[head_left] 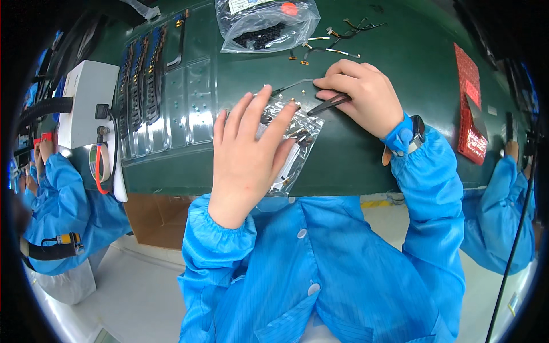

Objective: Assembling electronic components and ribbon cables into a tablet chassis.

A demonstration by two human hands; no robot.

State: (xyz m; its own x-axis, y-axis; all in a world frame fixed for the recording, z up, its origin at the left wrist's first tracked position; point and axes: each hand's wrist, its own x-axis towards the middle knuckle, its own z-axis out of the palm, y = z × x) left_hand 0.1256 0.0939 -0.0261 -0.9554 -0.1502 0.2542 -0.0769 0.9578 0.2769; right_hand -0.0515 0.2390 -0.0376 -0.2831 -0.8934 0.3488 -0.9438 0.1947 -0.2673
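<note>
My left hand (pixel 246 151) has its fingers spread over a small clear plastic bag (pixel 294 166) with several small metallic parts inside. The index fingertip is beside tiny gold-coloured pieces at the bag's upper end. In my right hand (pixel 363 94) are black tweezers (pixel 327 105), their tips pointing left toward that same end. A thin dark cable (pixel 293 86) runs from the right thumb and index fingertips toward the left fingers; part of it near the left hand is hidden. The right wrist wears a blue strap and a watch.
A clear tray (pixel 194 106) holds rows of dark flat cables at left, beside a white box (pixel 88 103) with a hose. Behind are a bag of black parts (pixel 266 34) and loose cables (pixel 343 34). Red bubble wrap (pixel 470 108) lies right. Other people sit on both sides.
</note>
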